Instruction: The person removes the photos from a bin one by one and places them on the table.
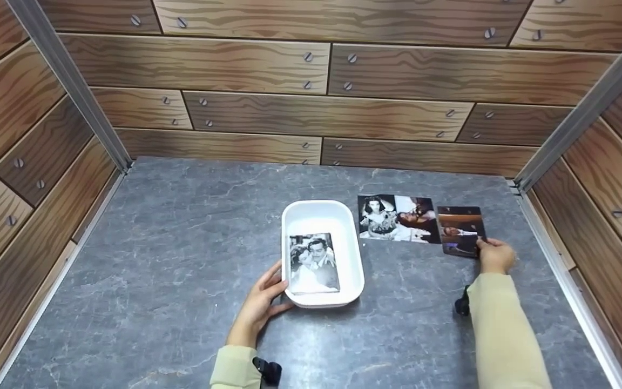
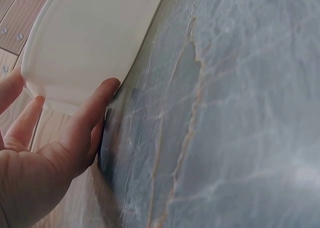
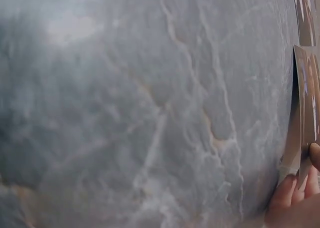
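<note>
A white rectangular tub (image 1: 350,254) stands on the table with a black-and-white photo card (image 1: 313,265) of two people lying inside it. At its near left corner my left hand (image 1: 262,297) touches the wall and rim with fairly straight fingers; in the left wrist view the thumb (image 2: 102,96) lies against the tub's side. To the right, my right hand (image 1: 496,256) pinches the near right corner of a colour photo card (image 1: 459,229). The right wrist view shows that card's edge (image 3: 302,108) tilted up off the table between thumb and fingers.
Left of the held card lie two more cards side by side, a black-and-white portrait (image 1: 377,216) and a colour photo (image 1: 416,219). The grey marbled table (image 1: 181,243) is enclosed by wood-patterned walls (image 1: 257,116) with metal corner posts (image 1: 570,102).
</note>
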Motion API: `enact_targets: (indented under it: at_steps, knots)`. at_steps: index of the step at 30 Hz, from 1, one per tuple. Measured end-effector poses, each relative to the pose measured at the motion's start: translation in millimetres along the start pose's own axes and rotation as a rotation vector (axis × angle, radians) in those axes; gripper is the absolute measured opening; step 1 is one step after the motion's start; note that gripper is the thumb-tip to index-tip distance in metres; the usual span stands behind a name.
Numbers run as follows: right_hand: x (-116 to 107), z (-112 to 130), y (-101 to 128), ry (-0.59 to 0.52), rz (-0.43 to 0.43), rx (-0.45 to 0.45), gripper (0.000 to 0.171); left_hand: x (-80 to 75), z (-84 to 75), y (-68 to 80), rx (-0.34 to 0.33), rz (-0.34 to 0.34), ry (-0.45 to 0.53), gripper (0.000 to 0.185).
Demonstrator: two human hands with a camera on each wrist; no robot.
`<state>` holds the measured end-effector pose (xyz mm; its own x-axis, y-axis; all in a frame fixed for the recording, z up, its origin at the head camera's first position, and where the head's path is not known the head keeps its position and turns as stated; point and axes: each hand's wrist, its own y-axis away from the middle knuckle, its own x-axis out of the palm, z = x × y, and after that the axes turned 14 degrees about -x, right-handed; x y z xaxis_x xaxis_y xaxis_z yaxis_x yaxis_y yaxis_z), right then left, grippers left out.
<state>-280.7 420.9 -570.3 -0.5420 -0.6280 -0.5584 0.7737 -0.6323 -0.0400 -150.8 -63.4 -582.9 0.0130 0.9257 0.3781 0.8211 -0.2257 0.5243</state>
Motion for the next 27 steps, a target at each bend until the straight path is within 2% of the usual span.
enact_targets:
  at_steps: [9, 15, 21, 24, 27]
  knots:
    - [-1.6, 0.1, 5.2, 0.159, 0.097, -0.04, 0.046, 0.1, 0.7, -0.9, -0.002, 0.009, 0.007, 0.064]
    - [0.8, 9.8, 5.7, 0.143, 0.167, -0.066, 0.066, -0.3, 1.7, -1.9, 0.006, 0.016, 0.021, 0.067]
    - [9.9, 30.4, 14.6, 0.0, 0.149, -0.026, 0.081, 0.3, 2.0, -1.9, 0.003, 0.012, 0.011, 0.065]
    - [19.5, 48.3, 27.0, -0.186, 0.128, -0.027, 0.081, 0.4, 1.2, -1.2, -0.001, 0.007, 0.011, 0.065]
    - [28.9, 70.7, 45.1, -0.342, 0.134, -0.065, 0.082, 0.5, -0.4, -0.6, 0.002, 0.004, 0.001, 0.063]
